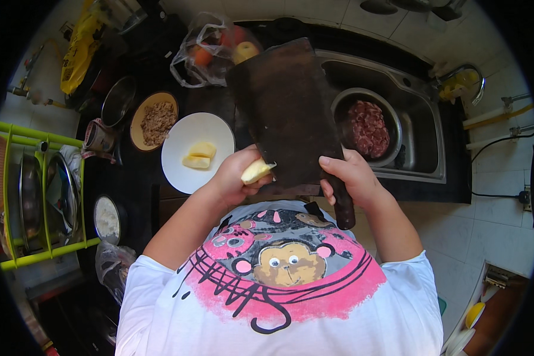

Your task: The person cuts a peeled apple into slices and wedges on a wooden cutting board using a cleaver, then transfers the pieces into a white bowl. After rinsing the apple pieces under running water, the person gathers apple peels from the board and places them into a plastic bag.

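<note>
A large dark cleaver [282, 113] is held up in front of me, its broad blade toward the back of the counter. My right hand [356, 175] is closed on its handle [343, 207], thumb lying near the blade's heel. In my left hand [231, 171] a peeled pale-yellow apple piece [255, 171] is gripped between the fingers, right beside the blade's near left corner. Whether the edge is cutting into it I cannot tell. Left of that hand, a white plate [175, 172] bears two more apple pieces [200, 154].
A yellow-rimmed bowl [135, 127] of brown crumbly food stands beyond the plate. A plastic bag [190, 44] of fruit lies at the back. Right, a metal bowl [338, 110] of raw meat sits in the sink [433, 154]. A green rack [47, 255] and a bowl of white stuff [108, 218] are left.
</note>
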Tool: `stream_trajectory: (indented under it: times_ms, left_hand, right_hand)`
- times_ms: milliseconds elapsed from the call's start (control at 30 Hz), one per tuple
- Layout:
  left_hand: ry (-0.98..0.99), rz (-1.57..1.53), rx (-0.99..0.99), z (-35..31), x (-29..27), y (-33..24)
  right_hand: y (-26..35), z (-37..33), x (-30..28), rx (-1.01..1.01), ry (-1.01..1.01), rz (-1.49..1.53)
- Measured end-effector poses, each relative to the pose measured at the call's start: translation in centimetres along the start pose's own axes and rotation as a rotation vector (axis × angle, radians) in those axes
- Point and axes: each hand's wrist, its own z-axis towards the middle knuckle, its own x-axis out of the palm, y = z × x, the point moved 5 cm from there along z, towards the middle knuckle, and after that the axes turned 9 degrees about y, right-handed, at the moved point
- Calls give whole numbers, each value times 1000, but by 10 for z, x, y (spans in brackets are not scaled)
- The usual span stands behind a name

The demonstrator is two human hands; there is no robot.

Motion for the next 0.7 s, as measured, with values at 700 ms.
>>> stream_trajectory:
  times_ms: [700]
  left_hand:
    - [-336, 413, 157, 33, -52, -9]
  right_hand:
    - [-34, 36, -29, -12, -245, 141]
